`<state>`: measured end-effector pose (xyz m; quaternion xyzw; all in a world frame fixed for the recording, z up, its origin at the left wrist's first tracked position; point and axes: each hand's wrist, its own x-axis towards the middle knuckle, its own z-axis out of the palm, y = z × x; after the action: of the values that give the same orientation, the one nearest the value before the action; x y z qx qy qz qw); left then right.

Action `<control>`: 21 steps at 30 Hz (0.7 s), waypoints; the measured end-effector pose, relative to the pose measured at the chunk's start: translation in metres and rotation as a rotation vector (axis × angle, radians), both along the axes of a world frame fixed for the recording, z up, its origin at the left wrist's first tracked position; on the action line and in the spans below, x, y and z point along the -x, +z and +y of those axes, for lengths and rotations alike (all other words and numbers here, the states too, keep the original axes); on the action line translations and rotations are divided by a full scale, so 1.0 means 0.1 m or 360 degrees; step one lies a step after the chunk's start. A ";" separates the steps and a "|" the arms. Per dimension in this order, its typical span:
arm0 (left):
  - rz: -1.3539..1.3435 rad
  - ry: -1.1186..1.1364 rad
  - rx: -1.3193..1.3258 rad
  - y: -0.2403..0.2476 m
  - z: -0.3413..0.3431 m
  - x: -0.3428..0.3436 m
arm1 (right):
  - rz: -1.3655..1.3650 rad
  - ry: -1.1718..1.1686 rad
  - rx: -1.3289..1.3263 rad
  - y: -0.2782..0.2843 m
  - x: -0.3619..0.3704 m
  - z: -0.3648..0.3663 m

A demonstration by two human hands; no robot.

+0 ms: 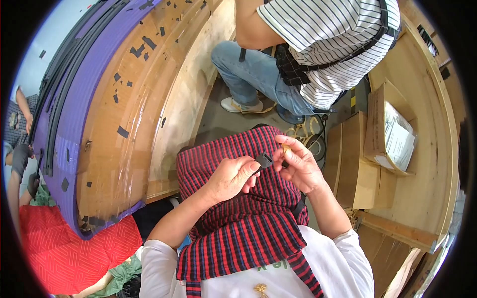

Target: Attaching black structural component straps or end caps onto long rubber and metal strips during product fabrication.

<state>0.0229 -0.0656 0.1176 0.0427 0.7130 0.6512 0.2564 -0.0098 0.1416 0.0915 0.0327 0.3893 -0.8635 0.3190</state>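
Note:
Above my lap, covered by a red and black striped apron [243, 236], my left hand [231, 178] is closed on a small black part [264, 160] with a slot in its end, pinched between thumb and fingers. Just to the right of it, and apart from it, my right hand [303, 170] pinches a small yellowish piece [285, 148] between thumb and forefinger. A bit of something black [284, 164] shows by the lower fingers of that hand; its kind is hidden.
At left stands a wooden workbench [119, 149] with purple edge padding, long black strips [74, 64] and tape scraps. Ahead sits a person in a striped shirt [328, 39]. Cardboard boxes [355, 159] stand at right. A gloved co-worker's hand [21, 158] shows far left, above red cloth [74, 248].

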 end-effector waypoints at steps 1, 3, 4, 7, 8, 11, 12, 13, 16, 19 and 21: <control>0.0067 0.0008 0.0060 0.00 0.00 0.00 | 0.0124 -0.0030 0.0023 -0.01 -0.01 -0.04; 0.0095 0.0053 -0.0064 -0.05 0.02 0.00 | 0.0333 -0.0106 0.0062 0.02 -0.03 -0.11; 0.0127 0.0113 -0.0188 -0.05 0.02 0.01 | 0.0336 -0.0103 0.0066 0.02 -0.02 -0.12; -0.0185 0.0035 -0.0295 0.03 -0.04 0.08 | 0.0330 -0.0072 -0.0077 0.03 -0.04 -0.11; -0.0406 -0.0022 -0.0360 0.04 -0.06 0.11 | 0.0332 -0.0068 -0.0077 0.05 -0.04 -0.12; -0.0591 -0.0031 -0.0399 0.03 -0.02 0.11 | 0.0590 0.0060 -0.0211 0.07 -0.04 -0.12; -0.0650 0.0023 -0.0418 0.04 -0.01 0.10 | 0.0585 0.0059 -0.0214 0.12 -0.06 -0.13; -0.0656 0.0023 -0.0417 0.02 -0.01 0.08 | 0.0784 0.0086 -0.0295 0.26 -0.10 -0.18; -0.0523 -0.0101 -0.0403 0.00 -0.02 0.04 | 0.1100 0.0159 -0.0452 0.29 -0.10 -0.23; -0.0227 -0.0260 -0.0383 0.05 -0.04 0.07 | 0.1326 0.0292 -0.0670 0.38 -0.04 -0.26; -0.0217 -0.0268 -0.0417 0.06 -0.04 0.06 | 0.1291 0.0296 -0.0668 0.37 -0.04 -0.26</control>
<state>0.0172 -0.0700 0.1234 0.0913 0.5968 0.7162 0.3501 -0.0054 0.1154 0.1287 -0.2788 0.6501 -0.6769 0.2035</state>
